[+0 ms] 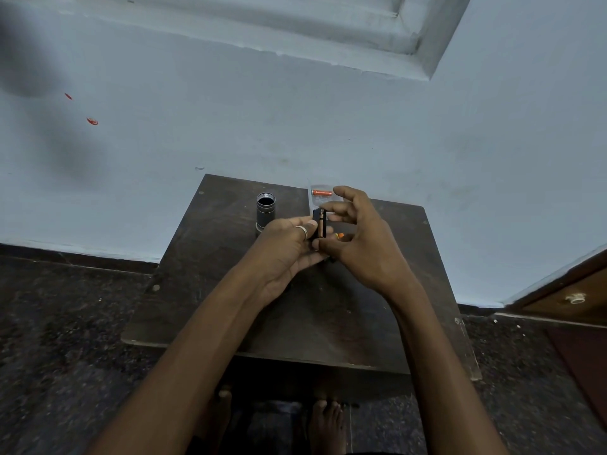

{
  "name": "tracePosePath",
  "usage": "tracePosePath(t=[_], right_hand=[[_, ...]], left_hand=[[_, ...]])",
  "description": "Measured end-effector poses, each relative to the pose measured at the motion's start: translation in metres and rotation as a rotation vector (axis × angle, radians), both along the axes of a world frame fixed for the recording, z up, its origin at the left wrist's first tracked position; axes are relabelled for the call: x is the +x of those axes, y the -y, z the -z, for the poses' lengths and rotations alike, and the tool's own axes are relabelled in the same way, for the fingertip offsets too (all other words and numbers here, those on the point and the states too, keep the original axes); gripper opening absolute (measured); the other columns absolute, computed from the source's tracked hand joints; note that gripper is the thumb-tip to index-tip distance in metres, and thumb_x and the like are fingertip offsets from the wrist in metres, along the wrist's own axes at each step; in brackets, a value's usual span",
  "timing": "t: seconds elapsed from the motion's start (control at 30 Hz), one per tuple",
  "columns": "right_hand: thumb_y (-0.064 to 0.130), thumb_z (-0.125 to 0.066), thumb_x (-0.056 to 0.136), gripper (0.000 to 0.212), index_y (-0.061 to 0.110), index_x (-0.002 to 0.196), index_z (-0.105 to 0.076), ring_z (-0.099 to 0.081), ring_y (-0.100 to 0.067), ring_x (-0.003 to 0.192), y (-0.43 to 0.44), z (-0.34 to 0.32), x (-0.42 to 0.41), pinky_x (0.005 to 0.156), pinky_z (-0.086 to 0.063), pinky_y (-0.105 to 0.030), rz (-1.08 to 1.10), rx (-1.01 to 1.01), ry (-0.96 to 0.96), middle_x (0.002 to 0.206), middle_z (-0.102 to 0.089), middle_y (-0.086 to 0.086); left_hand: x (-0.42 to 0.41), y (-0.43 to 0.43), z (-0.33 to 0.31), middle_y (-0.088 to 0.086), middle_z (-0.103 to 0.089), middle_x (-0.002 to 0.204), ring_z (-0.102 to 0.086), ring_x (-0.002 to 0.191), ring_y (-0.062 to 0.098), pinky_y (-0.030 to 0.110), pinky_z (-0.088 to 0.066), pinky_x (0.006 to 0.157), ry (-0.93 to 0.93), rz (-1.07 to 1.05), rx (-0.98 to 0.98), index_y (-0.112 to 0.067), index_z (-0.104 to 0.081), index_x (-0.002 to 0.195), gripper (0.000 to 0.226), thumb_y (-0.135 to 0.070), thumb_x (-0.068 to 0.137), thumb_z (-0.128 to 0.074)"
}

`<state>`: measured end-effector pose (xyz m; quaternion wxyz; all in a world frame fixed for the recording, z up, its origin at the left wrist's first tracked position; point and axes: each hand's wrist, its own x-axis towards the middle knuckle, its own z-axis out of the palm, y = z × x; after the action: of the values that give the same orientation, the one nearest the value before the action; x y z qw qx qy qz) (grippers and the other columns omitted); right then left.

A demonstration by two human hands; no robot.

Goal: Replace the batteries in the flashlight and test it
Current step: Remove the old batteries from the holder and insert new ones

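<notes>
Mid-swap over the desk (377,323): left hand (285,251) pinches black battery holder (319,224), right hand (358,238) w/ grip spread, cell likely seated next.

Single head-worn wide-angle cam, aimed fwd and down; small dark table (230,310) seen from above at arm's reach, wall (328,126) behind, floor (65,323) around.

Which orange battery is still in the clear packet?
The orange battery lying sideways at the table's far edge; the other peeks out beside the right hand.
</notes>
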<state>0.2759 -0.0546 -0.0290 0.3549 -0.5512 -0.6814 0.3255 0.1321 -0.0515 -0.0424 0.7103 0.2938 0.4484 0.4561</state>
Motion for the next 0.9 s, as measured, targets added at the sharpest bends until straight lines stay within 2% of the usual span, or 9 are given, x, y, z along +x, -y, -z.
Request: tracePosePath(t=[0.07,0.13,0.2,0.27,0.37,0.5,0.63,0.77,0.9], right_hand=[[0.014,-0.084,0.079,0.072,0.026,0.140,-0.048,-0.056,0.002,0.118,-0.002,-0.002,0.004,0.090,-0.054,-0.020,-0.022,-0.019,0.018,0.128,-0.062,0.013],[0.021,-0.079,0.085,0.052,0.025,0.132,-0.059,-0.059,-0.001,0.117,-0.007,-0.003,0.011,0.093,-0.052,-0.020,0.011,0.006,0.029,0.126,-0.066,0.012],[0.022,-0.071,0.092,0.034,0.019,0.125,-0.067,-0.063,-0.006,0.110,-0.019,-0.005,0.015,0.096,-0.052,-0.024,0.082,0.071,0.127,0.120,-0.070,0.006],[0.018,-0.066,0.094,0.026,0.014,0.120,-0.071,-0.067,-0.013,0.107,-0.038,-0.006,0.012,0.095,-0.049,-0.024,0.111,0.119,0.267,0.116,-0.074,-0.001],[0.009,-0.062,0.094,0.027,0.008,0.118,-0.073,-0.067,-0.022,0.111,-0.075,-0.005,0.003,0.092,-0.044,-0.022,0.082,0.149,0.461,0.118,-0.074,-0.008],[0.008,-0.058,0.088,0.031,0.016,0.113,-0.073,-0.066,-0.031,0.108,-0.123,0.003,-0.009,0.092,-0.055,-0.039,0.038,0.070,0.655,0.119,-0.071,-0.010],[0.011,-0.059,0.088,0.023,0.013,0.106,-0.073,-0.067,-0.035,0.096,-0.137,0.011,-0.020,0.081,-0.058,-0.040,-0.029,0.032,0.877,0.111,-0.070,-0.013],[0.011,-0.055,0.087,0.020,0.006,0.101,-0.070,-0.064,-0.035,0.095,-0.141,0.016,-0.024,0.074,-0.056,-0.038,-0.047,0.042,0.957,0.105,-0.069,-0.015],[0.006,-0.049,0.087,0.023,0.003,0.103,-0.066,-0.059,-0.038,0.105,-0.141,0.014,-0.028,0.070,-0.043,-0.034,-0.064,0.000,0.987,0.106,-0.066,-0.019]], left_hand=[[0.001,0.000,0.001,0.020,-0.068,0.113,-0.070,0.105,0.026,0.034,-0.061,0.082,0.013,-0.008,-0.015,0.003,-0.059,0.119,0.024,-0.006,0.103,-0.043],[0.003,0.001,0.001,0.018,-0.069,0.105,-0.070,0.099,0.024,0.034,-0.060,0.083,0.023,-0.013,-0.026,0.004,-0.061,0.114,0.023,-0.005,0.103,-0.043],[0.004,0.002,0.000,0.019,-0.069,0.105,-0.070,0.096,0.023,0.033,-0.060,0.083,0.031,-0.028,-0.040,0.005,-0.060,0.113,0.023,-0.005,0.103,-0.042],[0.003,0.001,-0.002,0.019,-0.068,0.105,-0.071,0.093,0.022,0.033,-0.060,0.082,0.047,-0.043,-0.049,0.004,-0.059,0.109,0.020,-0.005,0.103,-0.042],[0.000,-0.001,-0.002,0.018,-0.068,0.104,-0.071,0.093,0.022,0.032,-0.060,0.080,0.066,-0.051,-0.075,0.001,-0.058,0.105,0.017,-0.004,0.103,-0.042],[-0.001,-0.002,-0.001,0.017,-0.070,0.103,-0.071,0.096,0.024,0.034,-0.060,0.081,0.076,-0.048,-0.104,0.000,-0.056,0.113,0.018,-0.005,0.104,-0.042],[-0.002,-0.001,-0.003,0.016,-0.069,0.102,-0.070,0.096,0.024,0.034,-0.060,0.080,0.088,-0.042,-0.102,0.000,-0.057,0.110,0.018,-0.005,0.104,-0.041],[-0.007,-0.002,-0.003,0.017,-0.069,0.105,-0.070,0.094,0.024,0.032,-0.061,0.077,0.097,-0.032,-0.093,0.002,-0.055,0.120,0.022,-0.005,0.104,-0.042],[-0.009,-0.002,-0.003,0.020,-0.069,0.110,-0.070,0.098,0.025,0.032,-0.062,0.075,0.105,-0.028,-0.094,0.003,-0.051,0.128,0.027,-0.005,0.104,-0.042]])
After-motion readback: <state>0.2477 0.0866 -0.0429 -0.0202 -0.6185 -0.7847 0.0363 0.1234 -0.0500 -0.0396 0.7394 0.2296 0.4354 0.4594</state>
